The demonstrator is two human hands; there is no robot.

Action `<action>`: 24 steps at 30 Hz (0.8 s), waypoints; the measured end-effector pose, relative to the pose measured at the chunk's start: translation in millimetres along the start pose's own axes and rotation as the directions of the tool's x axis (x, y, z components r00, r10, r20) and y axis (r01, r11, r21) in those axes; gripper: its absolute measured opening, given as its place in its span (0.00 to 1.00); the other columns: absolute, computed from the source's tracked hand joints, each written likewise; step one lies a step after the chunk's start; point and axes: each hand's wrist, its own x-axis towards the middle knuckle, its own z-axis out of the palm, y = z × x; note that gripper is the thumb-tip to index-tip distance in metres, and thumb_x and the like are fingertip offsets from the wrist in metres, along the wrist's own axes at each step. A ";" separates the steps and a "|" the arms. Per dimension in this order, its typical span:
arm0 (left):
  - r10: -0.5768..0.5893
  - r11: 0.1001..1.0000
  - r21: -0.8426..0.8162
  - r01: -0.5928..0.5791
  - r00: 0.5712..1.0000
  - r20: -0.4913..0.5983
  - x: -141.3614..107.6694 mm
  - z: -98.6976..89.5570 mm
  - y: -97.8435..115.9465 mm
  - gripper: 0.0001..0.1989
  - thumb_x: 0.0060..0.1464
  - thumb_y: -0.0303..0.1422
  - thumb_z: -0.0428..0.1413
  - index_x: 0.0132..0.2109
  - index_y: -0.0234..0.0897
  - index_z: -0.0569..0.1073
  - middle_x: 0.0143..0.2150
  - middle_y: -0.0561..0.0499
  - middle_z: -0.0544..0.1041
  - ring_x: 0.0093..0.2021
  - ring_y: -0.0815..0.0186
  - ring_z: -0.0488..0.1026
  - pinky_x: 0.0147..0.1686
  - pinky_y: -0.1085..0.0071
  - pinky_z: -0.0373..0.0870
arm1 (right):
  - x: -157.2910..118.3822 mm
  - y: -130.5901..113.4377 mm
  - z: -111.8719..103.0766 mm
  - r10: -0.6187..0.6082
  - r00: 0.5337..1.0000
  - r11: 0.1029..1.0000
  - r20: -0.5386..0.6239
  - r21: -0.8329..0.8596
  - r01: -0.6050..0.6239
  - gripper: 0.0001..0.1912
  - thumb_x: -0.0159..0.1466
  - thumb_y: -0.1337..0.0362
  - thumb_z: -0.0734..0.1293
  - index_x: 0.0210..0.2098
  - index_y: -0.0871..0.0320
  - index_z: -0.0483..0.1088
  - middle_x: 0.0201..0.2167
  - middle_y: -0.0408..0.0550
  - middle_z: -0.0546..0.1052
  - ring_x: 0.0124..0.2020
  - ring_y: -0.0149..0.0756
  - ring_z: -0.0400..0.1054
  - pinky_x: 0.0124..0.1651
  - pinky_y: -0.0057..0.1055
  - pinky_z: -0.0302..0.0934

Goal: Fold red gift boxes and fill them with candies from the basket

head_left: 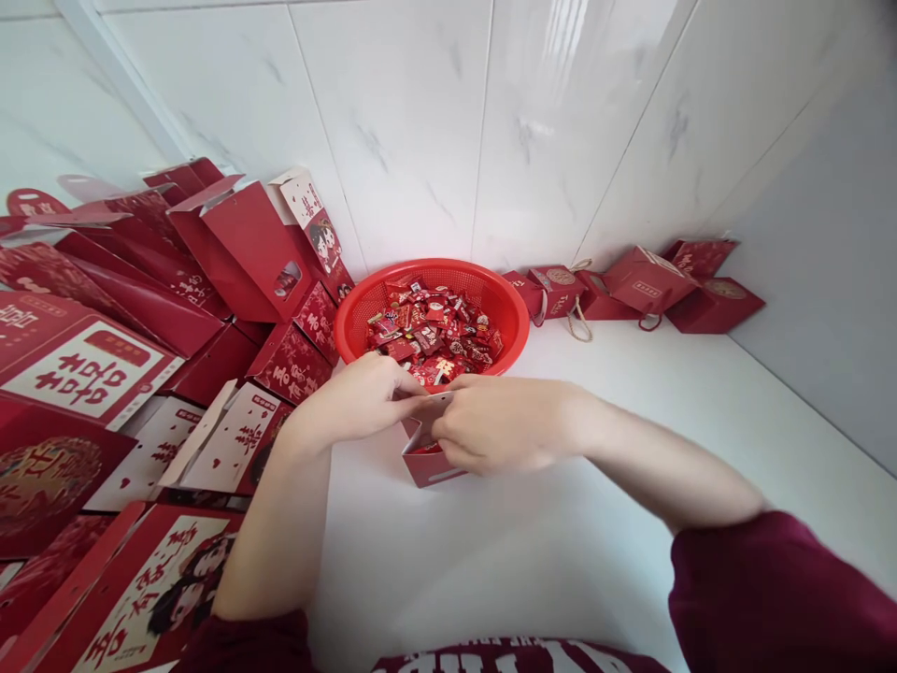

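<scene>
A small red paper box [435, 470] stands with its top open on the white table, just in front of a red plastic basket [517, 329]. The basket holds many red-wrapped candies [438, 327]. At the box's far top edge, my left hand [354, 397] pinches a flap between thumb and fingers. My right hand [505, 422] is closed over the right side of the box, its fingers curled at the opening. Something red shows inside the box, partly hidden by my right hand.
Many red and white gift boxes [245, 248] crowd the left side, close to my left forearm. Several small red boxes with cord handles [648, 280] line the wall at the back right. White tiled wall [420, 112] rises behind the basket.
</scene>
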 end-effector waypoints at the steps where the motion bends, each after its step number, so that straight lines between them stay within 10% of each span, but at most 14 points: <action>1: -0.004 1.000 0.011 0.004 1.000 -0.002 -0.6 0.4 1.0 0.17 0.56 0.41 0.55 0.27 0.35 0.79 0.21 0.51 0.76 0.26 0.66 0.71 0.26 0.75 0.57 | 8.0 -0.6 -6.1 0.007 0.984 0.999 0.176 -0.044 0.000 0.17 0.61 0.71 0.63 0.15 0.57 0.64 0.20 0.45 0.72 0.22 0.32 0.60 0.33 0.34 0.55; 4: -0.021 0.998 0.055 0.020 1.000 0.015 -2.4 1.3 2.1 0.17 0.56 0.38 0.53 0.26 0.34 0.78 0.21 0.52 0.75 0.25 0.68 0.69 0.25 0.75 0.56 | 32.2 2.4 -24.1 0.096 0.817 0.995 0.569 -0.033 -0.094 0.16 0.64 0.68 0.58 0.20 0.58 0.66 0.23 0.45 0.72 0.22 0.32 0.61 0.28 0.33 0.54; 7: -0.049 0.996 0.075 0.047 0.998 0.026 -3.3 1.8 1.5 0.15 0.55 0.36 0.52 0.27 0.34 0.79 0.21 0.52 0.75 0.24 0.69 0.68 0.24 0.75 0.56 | 49.2 8.4 -36.8 0.094 0.719 0.980 0.688 0.062 -0.188 0.15 0.64 0.68 0.60 0.22 0.59 0.69 0.24 0.43 0.73 0.24 0.32 0.64 0.29 0.32 0.56; 15: -0.084 0.996 0.020 0.083 0.995 0.046 -3.7 -0.6 2.4 0.11 0.50 0.32 0.53 0.30 0.33 0.80 0.24 0.52 0.77 0.26 0.68 0.69 0.26 0.75 0.60 | 45.6 -2.5 -56.4 0.132 0.856 0.951 0.500 0.179 -0.251 0.15 0.63 0.74 0.59 0.28 0.61 0.76 0.25 0.44 0.75 0.31 0.33 0.71 0.34 0.29 0.60; 24: -0.070 0.991 0.121 0.060 0.995 0.075 -6.2 1.5 6.4 0.16 0.56 0.36 0.51 0.28 0.33 0.79 0.21 0.53 0.72 0.23 0.71 0.64 0.23 0.75 0.51 | 35.5 -2.4 -49.7 0.179 0.819 0.961 0.545 0.081 -0.265 0.11 0.63 0.71 0.65 0.27 0.60 0.77 0.26 0.44 0.76 0.27 0.33 0.68 0.30 0.31 0.59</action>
